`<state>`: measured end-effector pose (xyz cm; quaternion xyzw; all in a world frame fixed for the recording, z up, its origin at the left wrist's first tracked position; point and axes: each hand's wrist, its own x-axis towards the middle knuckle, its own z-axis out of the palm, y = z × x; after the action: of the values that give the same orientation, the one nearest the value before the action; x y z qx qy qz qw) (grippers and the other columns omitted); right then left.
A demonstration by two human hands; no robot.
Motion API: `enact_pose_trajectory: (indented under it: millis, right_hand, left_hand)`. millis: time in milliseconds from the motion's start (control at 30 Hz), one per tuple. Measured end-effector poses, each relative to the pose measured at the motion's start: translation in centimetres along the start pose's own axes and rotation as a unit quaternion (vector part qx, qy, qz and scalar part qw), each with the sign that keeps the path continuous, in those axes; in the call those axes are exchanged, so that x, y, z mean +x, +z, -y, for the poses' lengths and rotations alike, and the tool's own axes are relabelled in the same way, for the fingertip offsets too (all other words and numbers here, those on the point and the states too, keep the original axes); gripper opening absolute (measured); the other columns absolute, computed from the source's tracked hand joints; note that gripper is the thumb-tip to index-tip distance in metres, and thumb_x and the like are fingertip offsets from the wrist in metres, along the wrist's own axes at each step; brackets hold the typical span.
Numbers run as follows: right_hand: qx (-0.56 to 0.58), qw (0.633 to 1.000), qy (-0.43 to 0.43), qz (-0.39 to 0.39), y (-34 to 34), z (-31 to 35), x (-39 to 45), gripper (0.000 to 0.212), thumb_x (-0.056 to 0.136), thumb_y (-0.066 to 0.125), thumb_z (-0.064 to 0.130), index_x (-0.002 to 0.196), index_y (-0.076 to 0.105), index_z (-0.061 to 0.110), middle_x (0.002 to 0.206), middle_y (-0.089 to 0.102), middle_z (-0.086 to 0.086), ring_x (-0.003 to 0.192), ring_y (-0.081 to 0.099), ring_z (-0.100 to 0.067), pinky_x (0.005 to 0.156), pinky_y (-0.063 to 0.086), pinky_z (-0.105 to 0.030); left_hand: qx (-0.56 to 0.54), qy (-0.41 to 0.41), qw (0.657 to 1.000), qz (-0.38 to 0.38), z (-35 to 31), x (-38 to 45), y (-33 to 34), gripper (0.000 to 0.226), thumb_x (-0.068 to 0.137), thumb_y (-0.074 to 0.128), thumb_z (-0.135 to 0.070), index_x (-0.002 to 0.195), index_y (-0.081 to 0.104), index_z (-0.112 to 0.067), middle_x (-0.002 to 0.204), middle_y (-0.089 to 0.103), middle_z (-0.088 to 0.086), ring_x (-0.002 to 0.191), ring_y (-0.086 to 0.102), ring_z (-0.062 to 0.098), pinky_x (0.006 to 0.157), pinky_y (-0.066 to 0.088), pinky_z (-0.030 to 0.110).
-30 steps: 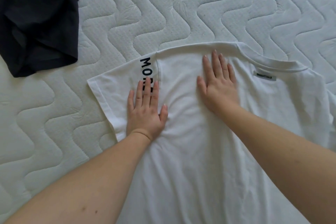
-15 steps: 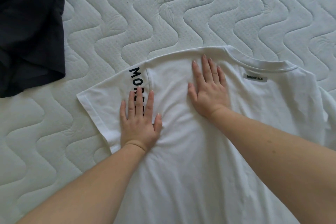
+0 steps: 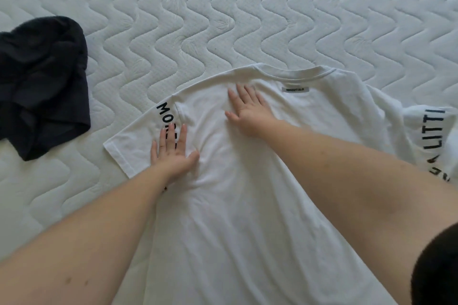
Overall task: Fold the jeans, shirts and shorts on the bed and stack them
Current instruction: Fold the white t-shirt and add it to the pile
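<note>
Quilted white mattress (image 3: 272, 7) of the bed, wavy stitching, under everything.

White T-shirt (image 3: 247, 218) spread flat at centre and near side of mattress, label side up. Long axis from near edge out to far side: collar (image 3: 297, 72) pointing away from the wearer of the camera, hem toward the body and out of frame. Left sleeve (image 3: 138, 141) lying out flat to the left, black lettering on it. Right sleeve (image 3: 426, 136) bunched and partly doubled over at right edge, lettering on it too. Small grey label (image 3: 296, 89) just below collar.

Dark garment (image 3: 42, 86) crumpled at far left, apart from the shirt, not yet folded; type unclear, possibly shorts.

Left hand (image 3: 173, 156) flat on sleeve seam, palm down, fingers straight and close together, thumb out; pressing, pinching nothing. Right hand (image 3: 250, 114) flat on upper back just below collar, fingers slightly spread, also pressing only.

Step judged: smoothing before first fold; no fold visible yet.

Risks: creases radiating between the hands could get locked in if folded now. Bunched right sleeve likely to give lopsided fold unless flattened first. Pushing sideways with palms could drag the fabric across the mattress and skew the collar line.
</note>
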<state>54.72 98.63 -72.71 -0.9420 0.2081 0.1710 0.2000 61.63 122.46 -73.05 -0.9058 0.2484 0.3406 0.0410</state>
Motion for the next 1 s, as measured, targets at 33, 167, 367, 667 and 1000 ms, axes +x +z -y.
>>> enact_pose_trajectory:
  millis: [33, 167, 367, 667, 1000]
  right_hand:
    - [0.018, 1.000, 0.011, -0.018, 0.3, -0.1, -1.6, 0.068, 0.100, 0.030, 0.049, 0.156, -0.001, 0.027, 0.164, -0.011, 0.000, 0.150, -0.013, -0.015, 0.118, -0.010, -0.033]
    - [0.002, 0.996, 0.051, -0.070, 1.6, -5.1, -9.7, 0.068, 0.099, 0.034, 0.041, 0.156, 0.001, 0.026, 0.165, -0.008, 0.002, 0.150, -0.012, -0.015, 0.118, -0.012, -0.035]
    - [-0.019, 0.984, 0.150, -0.094, -1.1, -17.1, -17.6, 0.067, 0.099, 0.037, 0.039, 0.156, 0.007, 0.024, 0.165, -0.001, 0.002, 0.151, -0.008, -0.017, 0.120, -0.007, -0.037]
    - [0.067, 0.948, 0.223, -0.215, -5.0, -30.1, -25.0, 0.054, 0.101, 0.033, 0.016, 0.154, 0.023, 0.021, 0.162, 0.019, 0.002, 0.150, 0.011, -0.019, 0.119, 0.003, -0.036]
    - [0.242, 0.898, 0.312, -0.193, -4.7, -34.6, -23.8, 0.073, 0.096, 0.056, 0.033, 0.156, 0.015, 0.020, 0.158, 0.021, -0.008, 0.145, 0.019, -0.027, 0.117, 0.018, -0.041]
  left_hand:
    - [0.012, -0.006, 1.000, 0.017, 0.0, -0.1, -0.9, 0.078, 0.095, 0.029, -0.055, 0.153, -0.020, -0.036, 0.159, -0.033, -0.003, 0.146, -0.030, 0.015, 0.121, -0.010, 0.045]
    - [0.123, -0.058, 0.990, -0.025, -3.1, -0.9, -2.6, 0.087, 0.089, 0.045, -0.053, 0.157, -0.001, -0.022, 0.165, -0.003, 0.011, 0.151, 0.001, 0.029, 0.118, 0.012, 0.050]
    - [0.117, 0.037, 0.985, -0.119, -16.0, -3.5, -0.6, 0.069, 0.094, 0.042, -0.033, 0.154, 0.014, -0.018, 0.163, 0.006, 0.016, 0.149, 0.008, 0.032, 0.117, 0.015, 0.047]
    - [0.099, 0.351, 0.925, -0.108, -37.4, -5.1, 5.3, 0.065, 0.102, 0.030, -0.045, 0.158, 0.001, -0.029, 0.166, -0.005, -0.003, 0.152, -0.005, 0.014, 0.121, 0.001, 0.037]
    - [0.050, 0.300, 0.925, -0.229, -41.7, -2.5, 10.5, 0.065, 0.098, 0.016, -0.047, 0.158, 0.006, -0.022, 0.166, 0.001, -0.003, 0.152, -0.002, 0.012, 0.122, -0.001, 0.041]
